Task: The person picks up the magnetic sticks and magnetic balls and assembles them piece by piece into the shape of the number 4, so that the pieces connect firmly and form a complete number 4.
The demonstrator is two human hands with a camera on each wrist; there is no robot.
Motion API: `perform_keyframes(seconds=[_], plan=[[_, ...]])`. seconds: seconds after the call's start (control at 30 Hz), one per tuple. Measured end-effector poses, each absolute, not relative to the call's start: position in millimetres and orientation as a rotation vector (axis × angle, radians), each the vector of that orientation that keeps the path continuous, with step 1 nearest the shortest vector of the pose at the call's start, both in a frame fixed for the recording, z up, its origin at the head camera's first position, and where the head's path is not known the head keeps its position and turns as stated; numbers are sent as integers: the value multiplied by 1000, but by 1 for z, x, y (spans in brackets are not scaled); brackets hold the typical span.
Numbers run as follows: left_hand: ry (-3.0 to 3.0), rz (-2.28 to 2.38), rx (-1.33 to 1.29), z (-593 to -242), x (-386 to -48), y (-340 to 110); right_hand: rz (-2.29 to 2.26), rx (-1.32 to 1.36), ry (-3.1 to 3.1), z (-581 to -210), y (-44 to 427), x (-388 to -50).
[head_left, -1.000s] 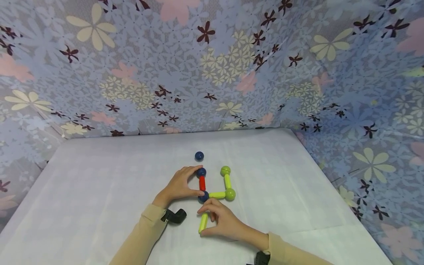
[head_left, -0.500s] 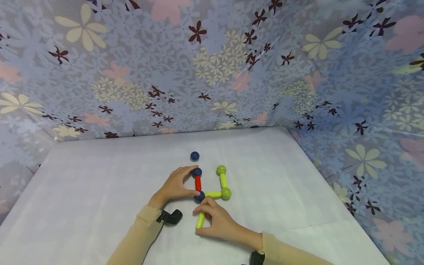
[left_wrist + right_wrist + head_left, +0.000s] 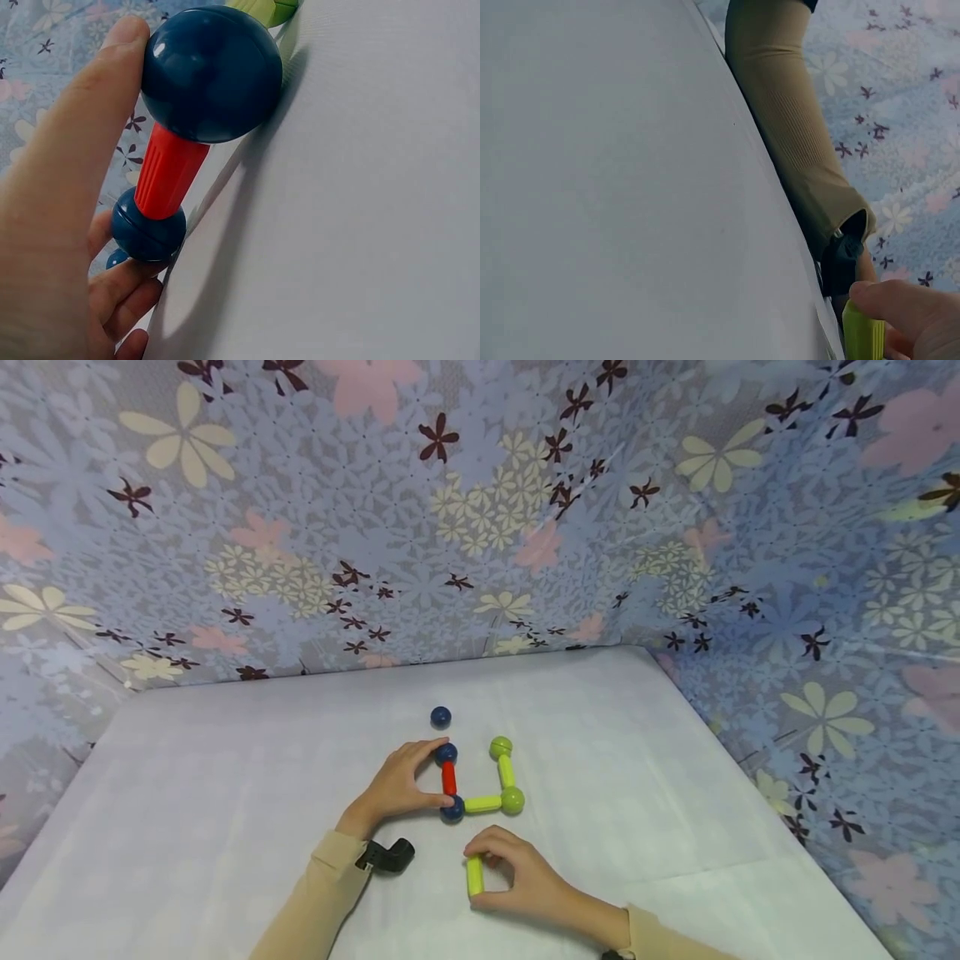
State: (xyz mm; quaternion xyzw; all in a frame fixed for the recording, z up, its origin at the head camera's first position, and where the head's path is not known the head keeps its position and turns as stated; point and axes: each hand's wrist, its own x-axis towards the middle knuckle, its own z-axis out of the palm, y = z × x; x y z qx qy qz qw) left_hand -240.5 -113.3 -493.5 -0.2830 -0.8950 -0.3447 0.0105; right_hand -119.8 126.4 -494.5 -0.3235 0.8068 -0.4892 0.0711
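In the head view my left hand (image 3: 395, 787) grips a toy piece end to end: a red rod (image 3: 448, 778) between two blue balls. The thumb is on the near blue ball (image 3: 452, 810) and the fingers are at the far blue ball (image 3: 446, 754). From the near ball a yellow-green rod (image 3: 482, 804) runs right to a green ball (image 3: 512, 800). Another rod (image 3: 506, 769) leads from there to a second green ball (image 3: 501, 747). Closer to me, my right hand (image 3: 521, 877) pinches a loose yellow-green rod (image 3: 475, 876) by its ends, apart from the joined pieces.
A single blue ball (image 3: 441, 717) lies beyond the joined pieces. White cloth covers the table (image 3: 240, 777). Flowered fabric (image 3: 390, 527) rises behind it and along the right side.
My right hand has drawn the loose rod away from beside the near blue ball, toward me and rightward, and turned it more upright in view. The left hand keeps its grip.
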Motion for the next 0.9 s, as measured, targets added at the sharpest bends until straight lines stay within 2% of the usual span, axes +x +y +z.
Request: perform_keyframes(seconds=[0.2,0.5,0.9], plan=[[-2797,-1100,-880,-493,-240,-115,-1563,-1035,2435,-494,138,-117],[-2808,-1076,-889,-494,-241,-112,-1630,-789,2395,-492,155,-121],[-2810,-1081,-883,-493,-238,-113,-1755,-884,2492,-499,173,-131]])
